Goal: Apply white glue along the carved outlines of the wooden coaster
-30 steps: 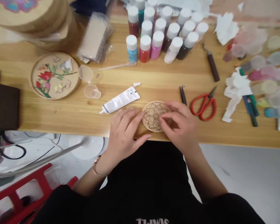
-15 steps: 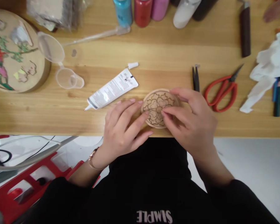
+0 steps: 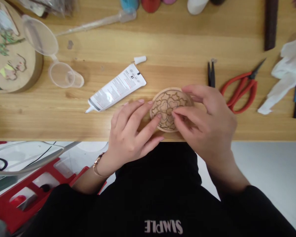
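A round wooden disc [image 3: 162, 104] with a raised rim lies flat near the table's front edge. Heart-shaped petals and a jagged outline are worked into its face in thin, darker lines. My left hand [image 3: 132, 131] rests at its left side with fingers stretched out and apart, the index fingertip touching the face. Over the right half, my right hand [image 3: 207, 121] pinches thumb and index finger together close to the flower's centre. Whatever lies between those fingertips is too small or hidden to make out. The other right fingers lean on the disc's far right rim.
Left of the disc lie a white tube [image 3: 117, 88], its cap [image 3: 140, 60], a lidded plastic cup [image 3: 61, 75] and a pipette [image 3: 98, 23]. Black tweezers [image 3: 211, 75], red-handled pliers [image 3: 241, 90] and crumpled tissue [image 3: 283, 70] lie right. Paint bottles [image 3: 150, 5] stand behind.
The camera view has shifted slightly, so the table items sit higher and farther outward. Both hands keep nearly the same pose on the disc, the right pinch still near its centre.
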A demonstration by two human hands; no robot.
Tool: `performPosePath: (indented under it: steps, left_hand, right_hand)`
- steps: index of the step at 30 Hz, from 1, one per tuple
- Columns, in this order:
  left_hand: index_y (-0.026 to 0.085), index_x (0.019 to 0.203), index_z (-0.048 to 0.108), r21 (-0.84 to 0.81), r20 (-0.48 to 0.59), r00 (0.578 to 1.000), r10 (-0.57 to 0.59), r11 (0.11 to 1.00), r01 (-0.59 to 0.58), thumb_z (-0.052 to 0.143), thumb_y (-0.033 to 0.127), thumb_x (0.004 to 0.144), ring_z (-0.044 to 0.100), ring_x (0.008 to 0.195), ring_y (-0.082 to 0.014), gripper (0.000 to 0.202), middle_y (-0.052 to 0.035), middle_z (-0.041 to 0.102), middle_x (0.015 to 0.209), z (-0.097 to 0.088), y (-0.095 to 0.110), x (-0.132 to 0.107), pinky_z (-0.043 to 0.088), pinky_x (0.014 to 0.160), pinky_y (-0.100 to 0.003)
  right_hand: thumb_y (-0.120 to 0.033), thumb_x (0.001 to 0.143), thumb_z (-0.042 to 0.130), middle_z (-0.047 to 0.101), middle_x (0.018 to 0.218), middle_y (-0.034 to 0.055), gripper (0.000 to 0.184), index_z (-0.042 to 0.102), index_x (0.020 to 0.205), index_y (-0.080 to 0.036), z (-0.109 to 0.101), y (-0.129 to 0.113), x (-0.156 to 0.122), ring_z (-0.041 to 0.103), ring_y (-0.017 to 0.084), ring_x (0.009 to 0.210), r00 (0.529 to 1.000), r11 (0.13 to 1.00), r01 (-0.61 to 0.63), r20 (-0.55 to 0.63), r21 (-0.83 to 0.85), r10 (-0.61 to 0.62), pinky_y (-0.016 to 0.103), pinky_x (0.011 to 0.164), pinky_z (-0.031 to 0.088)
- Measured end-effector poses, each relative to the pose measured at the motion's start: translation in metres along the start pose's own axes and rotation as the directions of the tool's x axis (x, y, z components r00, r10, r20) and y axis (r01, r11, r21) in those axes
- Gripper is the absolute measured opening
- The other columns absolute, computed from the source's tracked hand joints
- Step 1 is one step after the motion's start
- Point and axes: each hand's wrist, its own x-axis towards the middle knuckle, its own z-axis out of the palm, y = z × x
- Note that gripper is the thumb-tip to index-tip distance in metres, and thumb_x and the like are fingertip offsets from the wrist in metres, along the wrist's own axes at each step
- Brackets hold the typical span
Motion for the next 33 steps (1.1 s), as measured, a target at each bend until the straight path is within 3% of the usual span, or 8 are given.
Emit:
performPosePath:
  steps: [13,23,29,33]
  left_hand:
    - [0.031,0.13,0.053,0.041,0.032,0.999,0.003,0.999,-0.004,0.064,0.052,0.087,0.051,0.129,-0.033,0.049,-0.0091,0.054,0.138,-0.0008,0.0006,0.001,0.046,0.103,-0.054]
    - [0.019,0.124,0.059,0.067,-0.005,0.998,0.058,0.996,-0.058,0.067,0.05,0.085,0.052,0.126,-0.0358,0.05,-0.017,0.055,0.133,0.0001,0.0005,0.0007,0.047,0.102,-0.054]
    - [0.034,0.128,0.055,0.054,0.051,0.998,-0.024,0.998,0.022,0.061,0.055,0.088,0.052,0.129,-0.0312,0.046,-0.0067,0.055,0.138,-0.001,0.0012,0.0012,0.046,0.105,-0.052]
    - [0.025,0.129,0.055,0.079,0.03,0.999,0.027,0.996,-0.029,0.063,0.054,0.087,0.051,0.128,-0.0338,0.051,-0.0133,0.054,0.136,-0.0014,0.0009,0.0018,0.046,0.103,-0.053]
  right_hand:
    - [-0.022,0.084,0.061,0.07,0.115,0.0019,0.011,0.067,0.076,-0.027,-0.0063,-0.0011,0.0061,0.067,0.023,0.101,0.995,0.997,-0.007,0.096,-0.078,0.015,0.039,0.081,0.059]
    - [-0.023,0.085,0.062,0.071,0.113,-0.0003,0.011,0.068,0.076,-0.027,-0.0086,-0.001,0.0079,0.067,0.022,0.097,0.992,0.996,-0.029,0.12,-0.082,0.039,0.038,0.08,0.057]
    - [-0.023,0.085,0.061,0.072,0.113,-0.0006,0.011,0.068,0.079,-0.028,-0.0074,-0.0025,0.0072,0.067,0.022,0.095,0.993,0.995,-0.045,0.106,-0.085,0.054,0.038,0.079,0.057]
    - [-0.022,0.084,0.062,0.073,0.111,-0.0013,0.01,0.069,0.08,-0.028,-0.007,-0.0039,0.0076,0.068,0.021,0.093,0.993,0.994,-0.063,0.09,-0.092,0.071,0.036,0.077,0.057]
